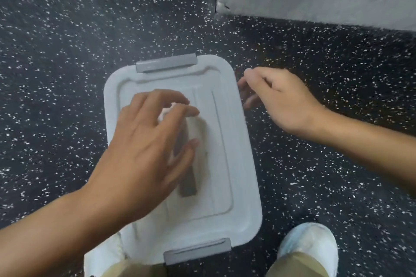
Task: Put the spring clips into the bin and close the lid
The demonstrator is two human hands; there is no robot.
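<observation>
Person, seen from above: both forearms bare, no sleeves, left hand point(144, 141) and right hand point(279, 99) ungloved, without rings or watch. Khaki trousers point(297, 265) at both legs. Pale blue-white shoe covers point(313, 240) over the feet, slightly crinkled.

We saw the white rectangular plastic lid point(227, 132) lying on the bin, grey latches point(166, 63) at both ends. Our left hand point(144, 150) hovered spread over its grey handle point(186, 177); our right hand point(279, 99) hung open beside its edge, above the dark speckled floor point(67, 51).
</observation>
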